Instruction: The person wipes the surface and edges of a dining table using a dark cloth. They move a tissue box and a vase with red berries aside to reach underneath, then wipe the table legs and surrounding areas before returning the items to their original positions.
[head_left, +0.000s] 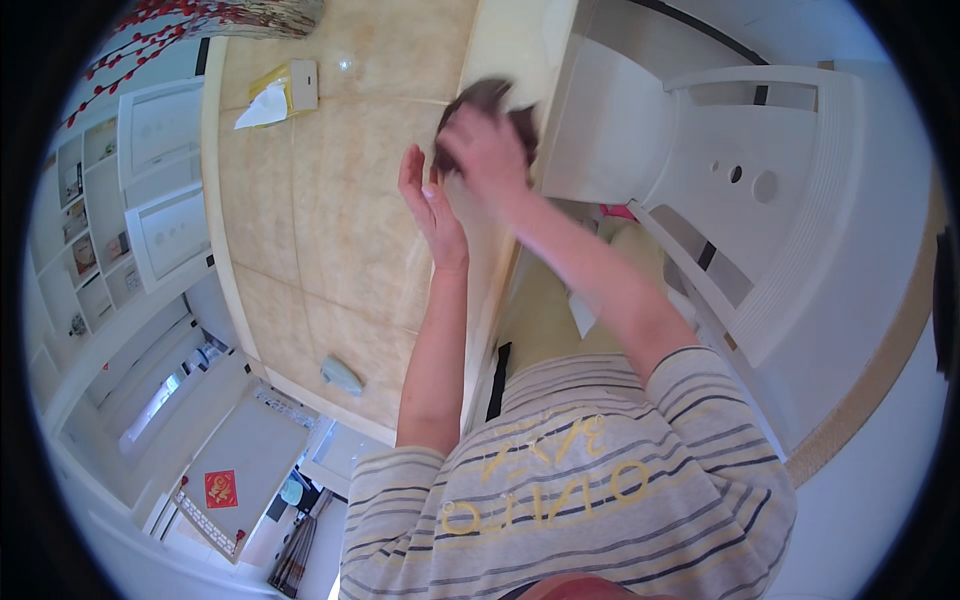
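A dark brown, crumpled item, seemingly cloth (480, 96), is at the table's right edge, blurred by motion. My right hand (487, 150) lies over it and appears to grip it, though the fingertips are blurred. Just left of and below the item, my left hand (433, 217) is raised with its fingers apart and holds nothing. Whether its fingertips touch the brown item is unclear. Beneath both hands is the tan, marble-look table (352, 217).
A yellow and white tissue box (304, 85) with a tissue sticking out stands at the table's upper left. A small grey-blue object (343, 375) lies near the lower left. White chairs (757, 150) stand at right. A vase (255, 16) with red-berry stems is at top left.
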